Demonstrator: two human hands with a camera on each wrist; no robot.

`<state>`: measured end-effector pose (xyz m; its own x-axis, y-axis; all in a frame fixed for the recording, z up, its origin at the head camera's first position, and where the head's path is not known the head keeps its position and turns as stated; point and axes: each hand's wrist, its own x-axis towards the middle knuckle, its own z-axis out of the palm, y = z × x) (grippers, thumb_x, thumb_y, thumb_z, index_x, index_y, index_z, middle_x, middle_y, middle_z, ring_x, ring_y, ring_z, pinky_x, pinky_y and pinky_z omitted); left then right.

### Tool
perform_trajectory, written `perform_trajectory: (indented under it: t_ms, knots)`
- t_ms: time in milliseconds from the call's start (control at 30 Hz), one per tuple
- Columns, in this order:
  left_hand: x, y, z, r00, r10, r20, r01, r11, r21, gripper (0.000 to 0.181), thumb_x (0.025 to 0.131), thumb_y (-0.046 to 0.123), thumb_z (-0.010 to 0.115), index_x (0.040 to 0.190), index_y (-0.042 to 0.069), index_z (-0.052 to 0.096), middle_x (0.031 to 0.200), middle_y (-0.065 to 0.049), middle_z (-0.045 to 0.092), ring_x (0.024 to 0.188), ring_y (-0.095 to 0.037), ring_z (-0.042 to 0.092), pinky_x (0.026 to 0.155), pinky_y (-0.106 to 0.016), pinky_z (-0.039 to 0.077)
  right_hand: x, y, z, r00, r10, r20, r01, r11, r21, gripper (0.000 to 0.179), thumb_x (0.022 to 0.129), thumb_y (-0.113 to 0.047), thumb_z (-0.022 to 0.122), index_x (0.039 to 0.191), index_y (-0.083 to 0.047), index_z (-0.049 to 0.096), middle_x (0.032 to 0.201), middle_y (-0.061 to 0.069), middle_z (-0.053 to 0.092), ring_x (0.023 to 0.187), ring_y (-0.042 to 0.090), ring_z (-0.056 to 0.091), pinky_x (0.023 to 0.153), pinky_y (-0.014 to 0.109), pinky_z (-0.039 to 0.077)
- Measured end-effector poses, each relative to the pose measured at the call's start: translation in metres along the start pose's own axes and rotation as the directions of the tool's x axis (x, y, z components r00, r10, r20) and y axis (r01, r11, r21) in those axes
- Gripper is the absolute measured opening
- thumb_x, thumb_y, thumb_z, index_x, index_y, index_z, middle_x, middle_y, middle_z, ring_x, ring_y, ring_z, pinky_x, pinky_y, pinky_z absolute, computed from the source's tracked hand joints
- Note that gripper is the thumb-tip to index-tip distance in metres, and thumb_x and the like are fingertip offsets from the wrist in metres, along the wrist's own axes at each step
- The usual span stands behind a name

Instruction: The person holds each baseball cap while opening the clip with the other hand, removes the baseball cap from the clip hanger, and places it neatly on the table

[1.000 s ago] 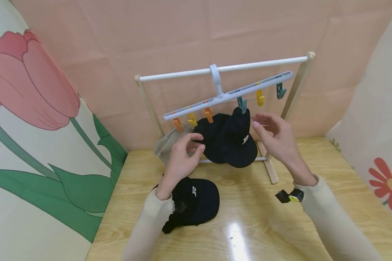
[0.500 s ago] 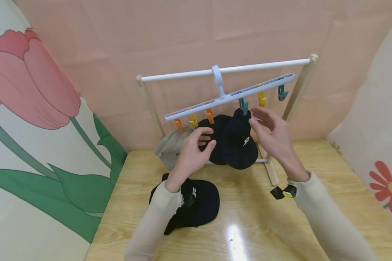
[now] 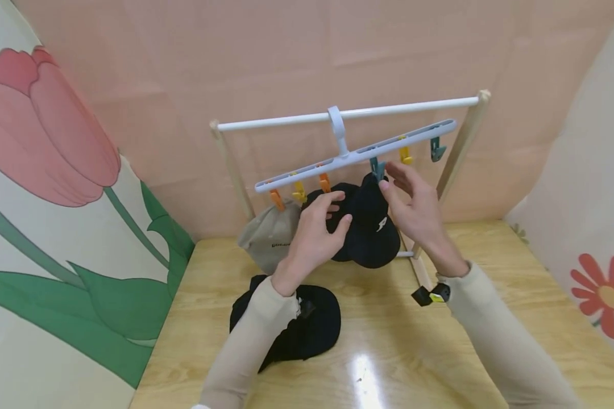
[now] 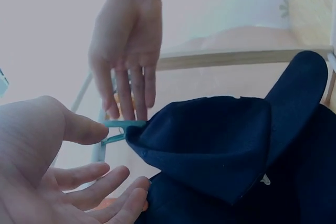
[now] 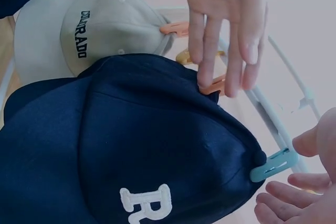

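A navy baseball cap with a white letter R hangs by its edge from a teal clothespin. My right hand is beside that clothespin, thumb and fingers apart around it. My left hand stands before a second dark cap, fingers relaxed and holding nothing. In the left wrist view the teal clothespin bites the navy cap's edge, with the left thumb close by. An orange clothespin at the second cap is partly hidden behind the left fingers.
A pale blue clip hanger hooks over the white bar of a wooden rack. A beige cap hangs at its left. Another dark cap lies on the wooden table, partly under the left forearm. A yellow and a teal clothespin hang at right.
My left hand has moved right and slightly up, from before the beige cap to before the dark caps. The right hand has moved left, closer to the teal clothespin.
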<state>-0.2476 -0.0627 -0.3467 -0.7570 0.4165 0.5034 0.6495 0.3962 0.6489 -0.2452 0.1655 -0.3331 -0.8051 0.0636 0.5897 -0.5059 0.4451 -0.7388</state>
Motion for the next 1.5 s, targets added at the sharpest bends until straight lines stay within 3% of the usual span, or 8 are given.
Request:
perform_trajectory:
  t_ms: [267, 467, 933, 1033, 1267, 1367, 1500]
  knots:
    - [0.01, 0.005, 0.006, 1.0, 0.024, -0.01, -0.023, 0.997, 0.076, 0.048, 0.105, 0.019, 0.068, 0.149, 0.005, 0.056, 0.146, -0.012, 0.062, 0.125, -0.029, 0.067, 0.105, -0.04, 0.057, 0.008, 0.002, 0.008, 1.0, -0.017, 0.009, 0.017, 1.0, 0.007, 0.045, 0.109, -0.009, 0.06, 0.151, 0.005, 0.053, 0.153, 0.025, 0.058, 0.145, 0.04, 0.053, 0.122, 0.057, 0.04]
    - [0.019, 0.005, 0.01, 1.0, 0.026, 0.001, -0.026, 0.994, 0.109, 0.05, 0.105, 0.021, 0.067, 0.15, 0.004, 0.055, 0.146, -0.013, 0.062, 0.125, -0.031, 0.067, 0.103, -0.042, 0.057, 0.014, 0.002, 0.01, 1.0, -0.011, 0.029, 0.011, 1.0, 0.001, 0.044, 0.111, -0.013, 0.056, 0.152, 0.002, 0.053, 0.152, 0.025, 0.058, 0.145, 0.042, 0.053, 0.123, 0.059, 0.038]
    - [0.035, 0.0, 0.023, 1.0, 0.015, 0.011, -0.016, 0.996, 0.089, 0.046, 0.106, 0.018, 0.066, 0.148, 0.002, 0.057, 0.146, -0.012, 0.064, 0.126, -0.027, 0.067, 0.106, -0.032, 0.055, 0.024, 0.001, 0.015, 0.999, -0.011, 0.035, 0.011, 1.0, -0.004, 0.042, 0.115, -0.017, 0.048, 0.15, 0.004, 0.054, 0.143, 0.03, 0.062, 0.141, 0.046, 0.055, 0.12, 0.064, 0.04]
    - [0.04, -0.001, 0.025, 1.0, 0.025, 0.007, -0.025, 0.996, 0.082, 0.044, 0.106, 0.016, 0.066, 0.146, 0.0, 0.058, 0.144, -0.013, 0.066, 0.129, -0.027, 0.066, 0.107, -0.032, 0.054, 0.025, 0.004, 0.016, 0.999, -0.022, 0.031, 0.022, 1.0, 0.0, 0.041, 0.115, -0.016, 0.047, 0.148, 0.004, 0.056, 0.14, 0.028, 0.065, 0.135, 0.041, 0.059, 0.115, 0.057, 0.045]
    - [0.047, -0.001, 0.032, 1.0, 0.015, 0.02, -0.017, 0.995, 0.1, 0.04, 0.108, 0.008, 0.06, 0.147, 0.0, 0.058, 0.141, -0.014, 0.069, 0.131, -0.027, 0.066, 0.109, -0.038, 0.055, 0.028, 0.011, 0.019, 0.998, -0.062, 0.005, 0.061, 0.994, 0.094, 0.036, 0.114, -0.012, 0.047, 0.143, 0.006, 0.061, 0.137, 0.024, 0.069, 0.123, 0.028, 0.063, 0.101, 0.021, 0.045]
    - [0.049, -0.002, 0.034, 1.0, 0.009, 0.012, -0.01, 0.995, 0.097, 0.038, 0.108, 0.008, 0.06, 0.145, 0.0, 0.06, 0.139, -0.014, 0.07, 0.128, -0.026, 0.068, 0.107, -0.037, 0.056, 0.03, 0.015, 0.019, 0.997, -0.083, 0.001, 0.082, 0.982, 0.17, 0.034, 0.114, -0.008, 0.047, 0.14, 0.009, 0.061, 0.131, 0.028, 0.07, 0.116, 0.026, 0.064, 0.099, 0.019, 0.048]
    - [0.051, -0.002, 0.036, 1.0, 0.015, -0.007, -0.014, 0.996, 0.086, 0.034, 0.108, 0.009, 0.061, 0.141, 0.0, 0.064, 0.132, -0.014, 0.074, 0.113, -0.025, 0.073, 0.094, -0.032, 0.059, 0.031, 0.019, 0.018, 0.994, -0.105, 0.014, 0.097, 0.96, 0.264, 0.033, 0.112, -0.003, 0.049, 0.139, 0.013, 0.06, 0.127, 0.032, 0.068, 0.111, 0.022, 0.068, 0.1, 0.02, 0.053]
